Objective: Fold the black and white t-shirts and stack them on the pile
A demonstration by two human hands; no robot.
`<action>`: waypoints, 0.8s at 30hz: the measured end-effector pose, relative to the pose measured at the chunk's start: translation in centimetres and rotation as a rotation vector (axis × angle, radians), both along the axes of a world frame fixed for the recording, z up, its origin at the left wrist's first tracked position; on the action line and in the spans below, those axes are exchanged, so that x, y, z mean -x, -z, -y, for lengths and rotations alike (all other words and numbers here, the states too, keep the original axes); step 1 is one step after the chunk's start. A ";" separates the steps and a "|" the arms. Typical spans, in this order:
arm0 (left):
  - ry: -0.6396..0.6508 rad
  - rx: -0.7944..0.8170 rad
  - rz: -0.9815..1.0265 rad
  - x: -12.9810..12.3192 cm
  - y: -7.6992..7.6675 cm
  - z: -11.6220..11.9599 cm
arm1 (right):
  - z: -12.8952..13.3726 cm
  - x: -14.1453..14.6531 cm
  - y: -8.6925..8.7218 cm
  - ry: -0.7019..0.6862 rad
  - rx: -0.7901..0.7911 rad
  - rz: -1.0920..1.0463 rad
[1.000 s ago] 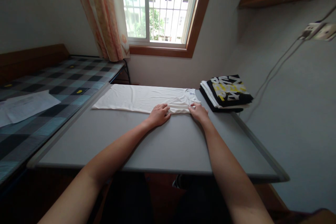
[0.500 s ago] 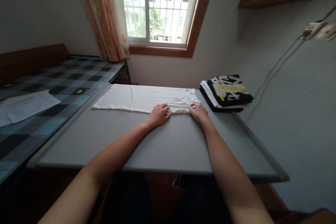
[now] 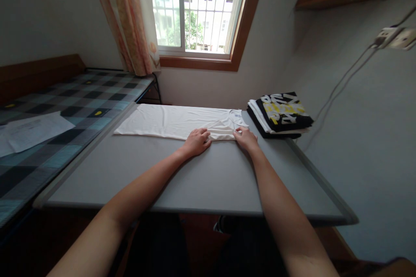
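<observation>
A white T-shirt [image 3: 182,121], folded into a long strip, lies across the far part of the grey table [image 3: 201,177], its collar end to the right. My left hand [image 3: 197,141] is closed at the shirt's near edge, right of the middle, fingers over the cloth and thumb beside them. Close to the collar, my right hand [image 3: 246,138] pinches the same edge between thumb and fingers. Small creases run through the fabric between and above my hands. What lies under my fingers is hidden.
A stack of folded clothes [image 3: 279,114], black and white, stands at the table's far right corner. To the left is a bed with a checked cover [image 3: 81,114] and a sheet of paper [image 3: 35,132]. A window [image 3: 201,13] and curtain [image 3: 130,21] are beyond.
</observation>
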State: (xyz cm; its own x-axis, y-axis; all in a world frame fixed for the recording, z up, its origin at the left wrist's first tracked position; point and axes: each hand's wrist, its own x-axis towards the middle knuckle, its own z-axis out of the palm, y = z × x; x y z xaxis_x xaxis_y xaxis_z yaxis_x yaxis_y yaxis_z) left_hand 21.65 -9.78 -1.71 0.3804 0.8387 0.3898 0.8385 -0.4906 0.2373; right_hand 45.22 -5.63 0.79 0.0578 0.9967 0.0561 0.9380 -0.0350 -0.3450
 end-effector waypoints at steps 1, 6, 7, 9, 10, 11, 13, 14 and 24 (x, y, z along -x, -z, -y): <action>-0.003 0.000 -0.003 0.0 0.0 0.0 | 0.0 0.0 0.0 0.000 0.000 -0.001; 0.000 -0.006 -0.008 0.0 0.0 0.0 | 0.1 0.0 -0.1 0.004 0.004 -0.002; 0.001 -0.006 -0.006 0.0 -0.1 0.0 | 0.1 0.0 -0.1 0.003 0.002 -0.001; 0.005 -0.005 -0.004 0.0 -0.1 0.0 | 0.1 0.0 -0.1 -0.002 -0.001 -0.001; 0.009 -0.006 -0.003 0.0 -0.1 0.0 | 0.1 0.0 -0.1 -0.002 -0.004 -0.001; 0.013 -0.006 -0.002 0.0 -0.1 0.0 | 0.1 0.0 -0.1 -0.001 -0.007 -0.003; 0.019 -0.004 -0.001 0.0 -0.1 0.1 | 0.1 -0.1 -0.1 0.007 -0.013 -0.011; 0.016 0.000 0.002 0.0 -0.2 0.1 | 0.1 -0.1 -0.2 0.013 -0.017 -0.017; -0.020 0.047 0.043 -0.2 -0.3 0.2 | -0.3 -0.6 0.2 0.055 -0.050 -0.047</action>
State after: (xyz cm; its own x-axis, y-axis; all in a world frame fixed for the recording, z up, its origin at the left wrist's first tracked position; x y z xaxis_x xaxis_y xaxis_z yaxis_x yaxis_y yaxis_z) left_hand 21.89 -9.97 -1.39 0.3468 0.8637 0.3658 0.8368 -0.4610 0.2953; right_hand 45.85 -5.30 0.60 0.1158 0.9881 0.1013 0.9177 -0.0674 -0.3914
